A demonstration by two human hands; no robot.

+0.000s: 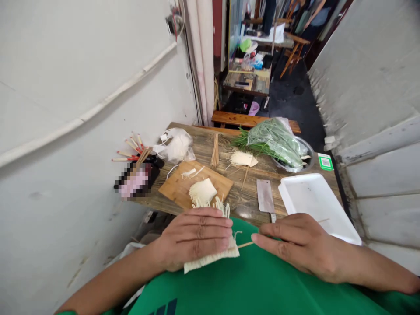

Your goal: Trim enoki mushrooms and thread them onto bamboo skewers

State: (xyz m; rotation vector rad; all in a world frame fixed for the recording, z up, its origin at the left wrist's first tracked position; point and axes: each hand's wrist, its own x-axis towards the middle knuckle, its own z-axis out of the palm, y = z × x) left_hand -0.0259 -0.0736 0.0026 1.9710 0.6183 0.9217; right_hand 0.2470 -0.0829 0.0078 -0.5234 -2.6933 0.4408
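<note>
My left hand [200,234] lies over a flat bunch of pale enoki mushrooms [211,263], fingers pressed together on top of it, close to my green shirt. A thin bamboo skewer [245,244] sticks out of the bunch's right side. Its other end is pinched in my right hand [298,245]; the thumb is hidden. Beyond my left hand, another enoki piece [204,191] rests on a wooden cutting board [173,189]. A third enoki piece [243,158] lies on the table behind the board, near a loose skewer [244,178].
On the wooden table [200,144] are a cleaver [265,195], a white tray [303,183], bundled skewers [215,151] and a plastic bag [179,146]. Bagged green vegetables [275,142] sit in a metal bowl [310,153]. Walls stand close on both sides.
</note>
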